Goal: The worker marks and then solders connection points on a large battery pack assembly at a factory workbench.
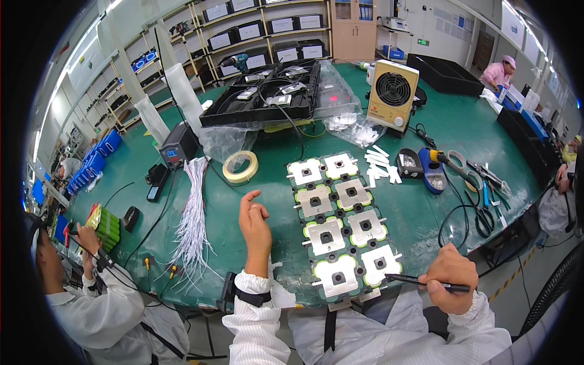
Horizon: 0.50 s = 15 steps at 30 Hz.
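Battery pack ctr on table, tape roll behind-left, wire bundle left, fan behind

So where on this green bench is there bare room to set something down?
Bare green mat lies right of the fan, and between the tape roll and the battery pack, around the left hand. It is crowded right of the pack, around the soldering iron and pliers.

Your right hand grips a thin black pen beside the flat green-edged battery pack with square metal plates; your left hand hovers empty beside it.
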Available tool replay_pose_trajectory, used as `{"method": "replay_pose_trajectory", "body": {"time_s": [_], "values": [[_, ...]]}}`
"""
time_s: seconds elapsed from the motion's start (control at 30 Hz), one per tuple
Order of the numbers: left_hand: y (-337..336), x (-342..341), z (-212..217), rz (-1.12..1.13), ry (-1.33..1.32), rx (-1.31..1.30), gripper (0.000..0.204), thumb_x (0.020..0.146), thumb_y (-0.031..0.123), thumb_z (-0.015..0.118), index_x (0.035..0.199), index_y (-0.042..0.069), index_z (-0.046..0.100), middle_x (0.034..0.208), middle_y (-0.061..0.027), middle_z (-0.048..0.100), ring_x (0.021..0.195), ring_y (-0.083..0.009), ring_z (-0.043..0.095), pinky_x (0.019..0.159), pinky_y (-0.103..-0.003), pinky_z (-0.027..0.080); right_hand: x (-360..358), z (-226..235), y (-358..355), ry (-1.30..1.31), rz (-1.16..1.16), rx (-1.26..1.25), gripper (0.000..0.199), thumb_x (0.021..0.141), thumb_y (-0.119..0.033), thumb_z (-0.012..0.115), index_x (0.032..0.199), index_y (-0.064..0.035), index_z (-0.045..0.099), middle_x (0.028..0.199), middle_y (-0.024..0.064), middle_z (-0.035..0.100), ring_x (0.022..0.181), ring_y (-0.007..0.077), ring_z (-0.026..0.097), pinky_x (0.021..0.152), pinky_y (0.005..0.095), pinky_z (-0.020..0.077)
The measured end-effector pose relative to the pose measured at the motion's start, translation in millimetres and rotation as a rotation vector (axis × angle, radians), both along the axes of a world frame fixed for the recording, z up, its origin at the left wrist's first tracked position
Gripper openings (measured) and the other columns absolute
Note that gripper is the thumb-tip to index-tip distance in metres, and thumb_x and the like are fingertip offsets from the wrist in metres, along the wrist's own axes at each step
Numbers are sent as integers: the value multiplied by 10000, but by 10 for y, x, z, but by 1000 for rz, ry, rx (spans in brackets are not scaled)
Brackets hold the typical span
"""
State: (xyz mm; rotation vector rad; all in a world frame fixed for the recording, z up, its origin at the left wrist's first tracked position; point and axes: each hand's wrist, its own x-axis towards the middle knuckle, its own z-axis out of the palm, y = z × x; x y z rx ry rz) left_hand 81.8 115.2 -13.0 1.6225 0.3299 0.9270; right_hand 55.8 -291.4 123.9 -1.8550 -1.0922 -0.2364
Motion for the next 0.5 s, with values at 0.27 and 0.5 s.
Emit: {"method": "replay_pose_trajectory", "body": {"time_s": [0.27,0.5], "values": [[-23,3,33,-12,-106,30,352,1001,100,400,1316,12,532,869,-28,546,720,-71,450,656,-217,382,37,-19,-11,-58,-96,143,95,808,-83,672,832,-14,732,660,19,675,638,175,623,692,354,418],[-134,-45,138,-27,-193,97,340,1009,41,613,1329,20,502,1076,-88,710,955,-153,659,864,-292,521,246,151,195,131,-140,358,180,909,-108,714,990,-12,586,872,37,566,731,106,480,703,275,383]]}}
